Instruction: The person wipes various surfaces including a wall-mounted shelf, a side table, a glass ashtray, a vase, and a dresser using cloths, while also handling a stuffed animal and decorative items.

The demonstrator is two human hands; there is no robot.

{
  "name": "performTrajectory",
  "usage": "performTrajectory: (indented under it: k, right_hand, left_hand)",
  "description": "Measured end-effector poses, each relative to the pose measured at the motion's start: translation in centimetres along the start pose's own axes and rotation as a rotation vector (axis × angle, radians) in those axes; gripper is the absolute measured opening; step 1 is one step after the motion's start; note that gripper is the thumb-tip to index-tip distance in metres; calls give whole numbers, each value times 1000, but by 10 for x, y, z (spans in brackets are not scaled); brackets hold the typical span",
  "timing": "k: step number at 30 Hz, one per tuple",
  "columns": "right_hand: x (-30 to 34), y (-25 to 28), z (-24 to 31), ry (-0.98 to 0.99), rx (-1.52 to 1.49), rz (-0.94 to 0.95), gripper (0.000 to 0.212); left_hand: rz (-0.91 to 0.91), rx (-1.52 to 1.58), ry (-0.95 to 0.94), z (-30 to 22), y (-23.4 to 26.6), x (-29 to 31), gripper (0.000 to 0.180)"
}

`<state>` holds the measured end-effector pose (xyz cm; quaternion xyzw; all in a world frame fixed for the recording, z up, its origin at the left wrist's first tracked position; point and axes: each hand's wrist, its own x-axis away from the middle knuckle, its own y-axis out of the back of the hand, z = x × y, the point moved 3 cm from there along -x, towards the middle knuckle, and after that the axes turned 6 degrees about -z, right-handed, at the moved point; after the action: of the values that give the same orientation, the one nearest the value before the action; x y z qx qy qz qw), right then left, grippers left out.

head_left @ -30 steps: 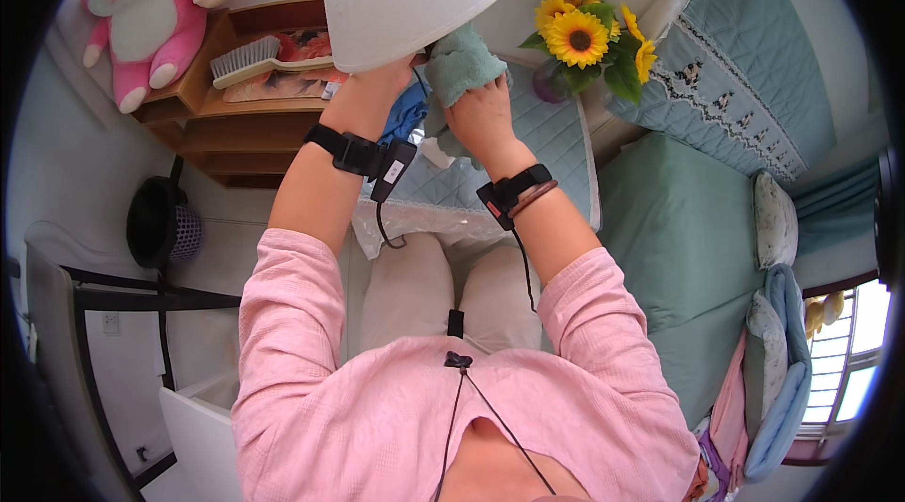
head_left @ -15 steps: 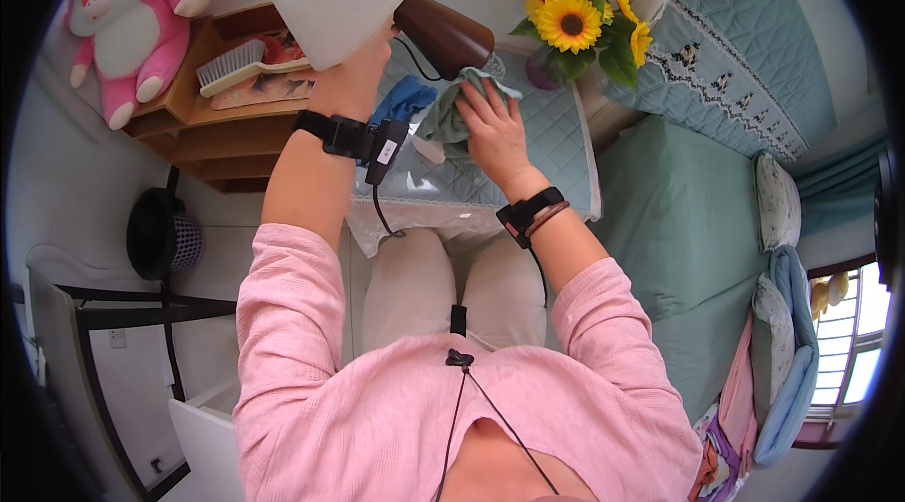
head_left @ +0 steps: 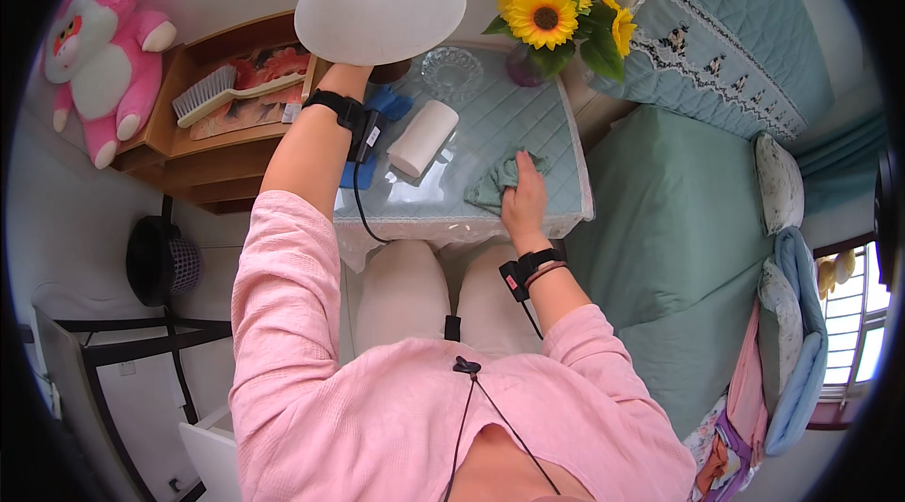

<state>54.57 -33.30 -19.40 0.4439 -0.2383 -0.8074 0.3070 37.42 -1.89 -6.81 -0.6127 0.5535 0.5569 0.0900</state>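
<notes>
A table lamp with a white shade (head_left: pixel 382 2) stands at the far left of the table, a bit of its brown base (head_left: pixel 388 71) showing below the shade. My left hand (head_left: pixel 349 78) reaches in under the shade, which hides its fingers. Near the front right of the table, my right hand (head_left: pixel 526 200) is closed on a crumpled green cloth (head_left: pixel 492 186) pressed to the tabletop. Between my arms lies a white paper roll (head_left: pixel 424 137). Blue cloth (head_left: pixel 391 103) shows beside my left wrist. Behind the roll sits a clear glass dish (head_left: pixel 452 71).
The table has a quilted blue cover (head_left: pixel 542 130) under clear plastic. Sunflowers (head_left: pixel 547 16) in a purple vase stand at its far right. On the left, a wooden shelf (head_left: pixel 179 158) holds a white brush (head_left: pixel 203 95), with a pink plush toy (head_left: pixel 108 49) beside it. A green bed (head_left: pixel 660 229) lies right.
The lamp has gone from tilted to upright. My right hand has drawn the green cloth from beside the lamp base toward the front right, leaving the paper roll and glass dish in fuller view.
</notes>
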Motion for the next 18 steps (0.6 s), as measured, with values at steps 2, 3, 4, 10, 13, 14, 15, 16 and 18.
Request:
performTrajectory:
  k: [2, 3, 4, 10, 13, 14, 15, 16, 18]
  right_hand:
    - [2, -1, -1, -4, 19, -7, 56]
    - [2, -2, -1, -4, 38, -8, 55]
    - [3, -2, -2, -4, 40, -12, 55]
    - [4, -1, 0, -46, 92, 9, 53]
    - [2, -2, 0, -60, 81, 17, 54]
    - [2, -2, 0, -62, 97, 19, 54]
    - [2, -2, 1, -64, 112, 21, 55]
    - [2, -2, 1, -66, 111, 23, 55]
    - [1, -2, 1, -68, 97, 31, 56]
  left_hand:
    - [14, -17, -11, 0, -6, 0, 41]
    - [17, -16, -15, 0, -9, 0, 41]
    - [20, -13, -22, -1, -12, 0, 41]
    - [41, -24, -40, -1, -19, 3, 40]
    - [50, -21, -47, -2, -22, 6, 40]
    - [54, -24, -52, -2, -22, 8, 40]
    - [57, -23, -56, -2, -23, 8, 40]
    - [63, -23, -59, -2, -23, 7, 40]
    - [65, -24, -63, -2, -24, 7, 40]
